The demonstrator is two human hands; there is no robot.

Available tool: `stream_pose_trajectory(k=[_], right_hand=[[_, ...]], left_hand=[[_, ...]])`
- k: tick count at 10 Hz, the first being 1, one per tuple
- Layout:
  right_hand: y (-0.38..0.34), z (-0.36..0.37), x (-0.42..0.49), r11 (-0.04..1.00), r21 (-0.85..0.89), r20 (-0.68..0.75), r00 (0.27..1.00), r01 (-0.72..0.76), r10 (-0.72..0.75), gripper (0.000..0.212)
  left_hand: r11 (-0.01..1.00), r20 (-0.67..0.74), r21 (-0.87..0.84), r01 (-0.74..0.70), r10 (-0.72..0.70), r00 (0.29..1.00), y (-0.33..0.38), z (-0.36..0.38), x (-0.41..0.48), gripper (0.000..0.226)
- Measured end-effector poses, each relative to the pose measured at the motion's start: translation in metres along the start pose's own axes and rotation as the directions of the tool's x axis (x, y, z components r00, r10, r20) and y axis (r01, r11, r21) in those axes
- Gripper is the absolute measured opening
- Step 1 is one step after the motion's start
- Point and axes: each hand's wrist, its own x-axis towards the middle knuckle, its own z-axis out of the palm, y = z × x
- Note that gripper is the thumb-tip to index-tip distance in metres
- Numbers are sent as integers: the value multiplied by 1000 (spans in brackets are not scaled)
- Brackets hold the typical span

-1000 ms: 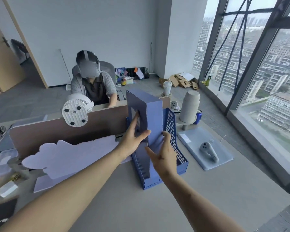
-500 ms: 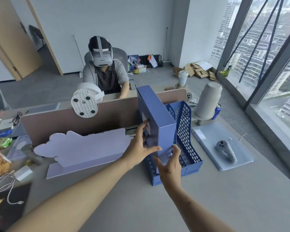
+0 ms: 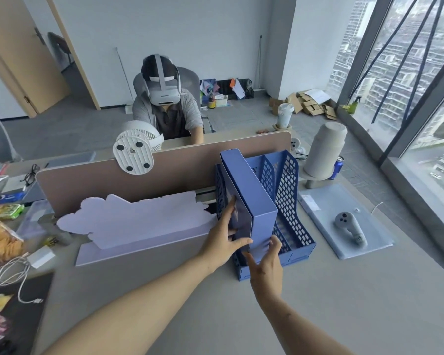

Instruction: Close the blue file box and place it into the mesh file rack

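Note:
The blue file box (image 3: 251, 193) stands upright and closed, tilted slightly back, inside the leftmost slot of the blue mesh file rack (image 3: 290, 201) on the desk. My left hand (image 3: 224, 239) grips the box's left face, thumb across its front lower corner. My right hand (image 3: 265, 265) holds the box's front edge low down, fingers spread against it. The box's bottom is hidden by the rack and my hands. The rack's right slots hold nothing.
A lilac cloud-shaped board (image 3: 139, 219) lies left of the rack against the tan desk divider (image 3: 164, 170). A grey folder (image 3: 344, 221) with a controller (image 3: 349, 226) lies to the right. A person in a headset (image 3: 164, 106) sits behind the divider. Clutter and cables (image 3: 13, 275) fill the left edge.
The box has sunk lower into the rack's left slot. Both hands have followed it down along its front edge. The camera view has shifted slightly.

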Motion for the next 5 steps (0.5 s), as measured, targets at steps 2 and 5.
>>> stream_pose_trajectory(k=[2,5], right_hand=[[5,-16,10,985,-138,94,992,99,-87,62],[-65,-128,43,946,5,-340,891,323,-302,47]], left_hand=[[999,19,37,24,-24,1000,3,-3,-4,98],[980,-110,198,8,14,994,-9,-38,-47,41]])
